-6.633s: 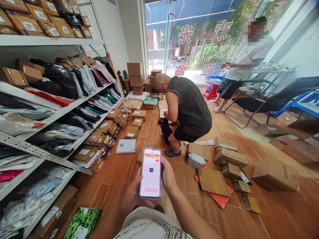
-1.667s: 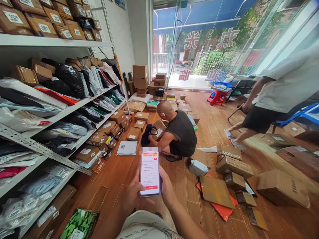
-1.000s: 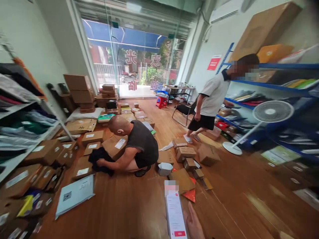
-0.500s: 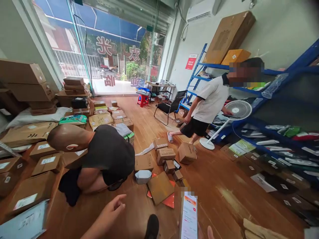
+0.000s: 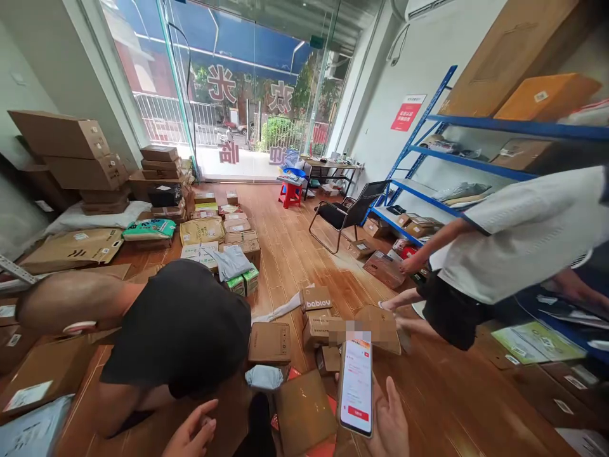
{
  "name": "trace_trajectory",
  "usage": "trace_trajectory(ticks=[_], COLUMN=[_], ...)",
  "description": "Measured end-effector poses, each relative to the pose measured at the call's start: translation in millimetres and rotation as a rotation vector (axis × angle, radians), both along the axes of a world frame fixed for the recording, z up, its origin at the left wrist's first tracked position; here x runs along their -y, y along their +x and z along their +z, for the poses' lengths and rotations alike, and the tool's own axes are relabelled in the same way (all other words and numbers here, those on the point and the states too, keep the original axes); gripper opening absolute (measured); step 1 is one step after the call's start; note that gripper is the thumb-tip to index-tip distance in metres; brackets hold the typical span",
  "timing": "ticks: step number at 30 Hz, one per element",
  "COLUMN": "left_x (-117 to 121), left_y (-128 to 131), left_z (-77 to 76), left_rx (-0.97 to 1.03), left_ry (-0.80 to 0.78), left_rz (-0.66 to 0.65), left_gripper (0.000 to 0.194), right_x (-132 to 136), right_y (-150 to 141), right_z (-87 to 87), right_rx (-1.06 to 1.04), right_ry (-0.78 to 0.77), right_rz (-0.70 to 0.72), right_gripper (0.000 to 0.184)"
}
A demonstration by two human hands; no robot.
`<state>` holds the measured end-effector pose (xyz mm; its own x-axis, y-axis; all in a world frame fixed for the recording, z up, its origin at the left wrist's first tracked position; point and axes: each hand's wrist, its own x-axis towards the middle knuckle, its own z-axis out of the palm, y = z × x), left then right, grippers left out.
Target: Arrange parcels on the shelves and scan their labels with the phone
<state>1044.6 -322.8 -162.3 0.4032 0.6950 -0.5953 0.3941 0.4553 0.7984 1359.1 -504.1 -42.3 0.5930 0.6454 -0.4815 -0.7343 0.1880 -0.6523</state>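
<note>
My right hand (image 5: pixel 391 422) holds a smartphone (image 5: pixel 356 384) upright at the bottom of the view, its lit screen showing a white page with a red button. My left hand (image 5: pixel 190 437) hangs free at the bottom left, fingers loosely curled and apart, holding nothing. It is just behind the back of a crouching person in a black shirt (image 5: pixel 176 327). Cardboard parcels (image 5: pixel 316 314) lie on the wooden floor right ahead of the phone.
A second person in a white shirt (image 5: pixel 518 238) bends forward at the right beside blue metal shelving (image 5: pixel 476 124). Stacked boxes (image 5: pixel 71 155) stand at the left. Many parcels (image 5: pixel 216 231) cover the floor toward the glass door (image 5: pixel 252 95). A black chair (image 5: pixel 349 212) stands mid-room.
The view swung from the left shelves to the room's right side and moved closer to the crouching person. My left hand came off the phone. The person in white walked over and bent down.
</note>
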Motion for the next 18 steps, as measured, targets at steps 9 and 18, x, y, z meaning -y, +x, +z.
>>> trace_trajectory(ticks=[9,18], left_x=[-102.2,-120.6], left_y=[95.7,63.7], left_z=[84.9,28.6], left_rx=[0.048,-0.02], left_ry=[0.053,0.002], left_rz=[-0.057,0.001], left_gripper=[0.079,0.078], right_x=[-78.3,-156.5], right_y=[32.0,80.8], right_z=[37.6,46.3], right_rx=[-0.091,0.014], right_ry=[-0.067,-0.071], right_rz=[-0.065,-0.071], right_gripper=[0.066,0.06])
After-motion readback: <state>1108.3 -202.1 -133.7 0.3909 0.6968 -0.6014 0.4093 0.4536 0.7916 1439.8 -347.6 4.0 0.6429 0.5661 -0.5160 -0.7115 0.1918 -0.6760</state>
